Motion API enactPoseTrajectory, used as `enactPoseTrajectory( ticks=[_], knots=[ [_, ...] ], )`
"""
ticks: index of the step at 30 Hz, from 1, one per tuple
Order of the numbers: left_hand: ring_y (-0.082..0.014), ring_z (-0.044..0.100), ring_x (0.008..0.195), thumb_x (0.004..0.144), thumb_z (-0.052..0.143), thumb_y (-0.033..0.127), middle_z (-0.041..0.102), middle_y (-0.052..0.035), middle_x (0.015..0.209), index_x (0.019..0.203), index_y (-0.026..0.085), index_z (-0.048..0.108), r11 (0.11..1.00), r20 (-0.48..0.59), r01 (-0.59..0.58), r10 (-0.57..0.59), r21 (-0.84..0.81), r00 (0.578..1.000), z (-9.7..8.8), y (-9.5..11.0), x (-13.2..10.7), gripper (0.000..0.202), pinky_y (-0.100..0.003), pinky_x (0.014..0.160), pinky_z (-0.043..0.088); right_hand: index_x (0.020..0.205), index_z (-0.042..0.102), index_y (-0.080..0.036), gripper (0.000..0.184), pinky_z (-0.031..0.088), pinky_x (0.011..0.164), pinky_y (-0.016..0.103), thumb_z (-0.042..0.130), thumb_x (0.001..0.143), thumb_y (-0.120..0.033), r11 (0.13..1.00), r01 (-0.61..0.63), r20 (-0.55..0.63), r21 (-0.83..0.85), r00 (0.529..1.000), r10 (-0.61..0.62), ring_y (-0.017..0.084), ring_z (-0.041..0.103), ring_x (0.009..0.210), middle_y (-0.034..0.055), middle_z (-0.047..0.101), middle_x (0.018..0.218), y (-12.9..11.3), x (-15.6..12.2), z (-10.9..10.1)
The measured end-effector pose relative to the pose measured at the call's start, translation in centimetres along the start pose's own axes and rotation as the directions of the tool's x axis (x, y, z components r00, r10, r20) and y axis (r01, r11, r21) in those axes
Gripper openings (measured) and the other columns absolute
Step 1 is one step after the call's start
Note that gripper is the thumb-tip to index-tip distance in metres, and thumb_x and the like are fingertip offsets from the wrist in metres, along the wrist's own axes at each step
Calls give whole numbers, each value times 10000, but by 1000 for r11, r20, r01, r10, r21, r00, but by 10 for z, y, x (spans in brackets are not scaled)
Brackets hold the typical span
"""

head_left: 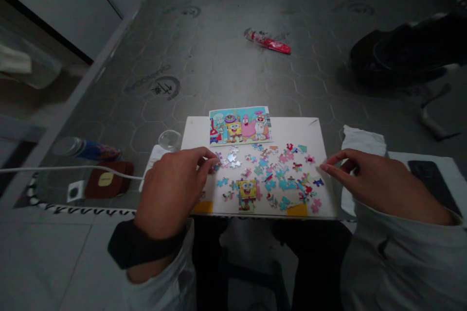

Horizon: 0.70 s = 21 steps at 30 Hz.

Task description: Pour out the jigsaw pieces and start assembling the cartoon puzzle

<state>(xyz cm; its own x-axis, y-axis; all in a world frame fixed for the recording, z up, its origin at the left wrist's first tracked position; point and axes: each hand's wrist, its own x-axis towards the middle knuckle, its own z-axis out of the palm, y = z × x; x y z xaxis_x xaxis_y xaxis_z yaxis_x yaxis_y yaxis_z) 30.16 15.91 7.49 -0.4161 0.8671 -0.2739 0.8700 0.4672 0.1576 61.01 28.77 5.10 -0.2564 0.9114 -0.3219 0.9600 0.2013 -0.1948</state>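
A white board (204,131) lies at the mattress's near edge with several loose jigsaw pieces (280,175) scattered on it. A partly joined yellow cartoon figure (247,190) sits near the board's front. A colourful reference picture (240,126) rests at the board's far edge. My left hand (175,189) is over the board's left side, its fingertips pinched together on a small piece (217,165). My right hand (379,182) rests at the board's right edge, index finger stretched toward the pieces, holding nothing I can see.
The grey patterned mattress (226,58) carries a red wrapper (268,43), dark clothing (408,53) at the right, a phone (432,184) on white paper, a clear round lid (170,139), a bottle (85,149), a maroon pouch (105,180) and a white cable (73,169).
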Motion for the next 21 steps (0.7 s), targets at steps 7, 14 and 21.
enactPoseTrajectory(
  ticks=[7, 14, 21],
  knots=[
    [-283, 713, 878, 962, 534, 387, 786, -63, 967, 1076, 324, 763, 1000, 17, 8, -8, 0, 1000, -1, 2, 0, 263, -378, 750, 480, 974, 709, -283, 446, 427, 544, 319, 668, 774, -680, 995, 101, 34, -5, 994, -101, 214, 659, 645, 27, 736, 813, -2, 2, 11],
    [-267, 714, 859, 965, 528, 404, 786, -63, 954, 1078, 316, 762, 1000, 13, -3, 3, -6, 1000, 1, 0, 1, 275, -363, 754, 482, 973, 708, -276, 282, 463, 544, 317, 738, 776, -475, 993, 118, 127, 21, 985, -120, 201, 672, 628, 16, 738, 800, 17, 7, 14],
    [-254, 711, 874, 959, 527, 417, 786, -63, 944, 1076, 305, 762, 999, -14, -22, 22, -23, 1000, 2, 1, 0, 286, -337, 753, 488, 942, 734, -273, 284, 460, 557, 315, 682, 832, -529, 989, 148, 80, 29, 985, -150, 205, 673, 651, 31, 733, 778, 12, 9, 13]
  ],
)
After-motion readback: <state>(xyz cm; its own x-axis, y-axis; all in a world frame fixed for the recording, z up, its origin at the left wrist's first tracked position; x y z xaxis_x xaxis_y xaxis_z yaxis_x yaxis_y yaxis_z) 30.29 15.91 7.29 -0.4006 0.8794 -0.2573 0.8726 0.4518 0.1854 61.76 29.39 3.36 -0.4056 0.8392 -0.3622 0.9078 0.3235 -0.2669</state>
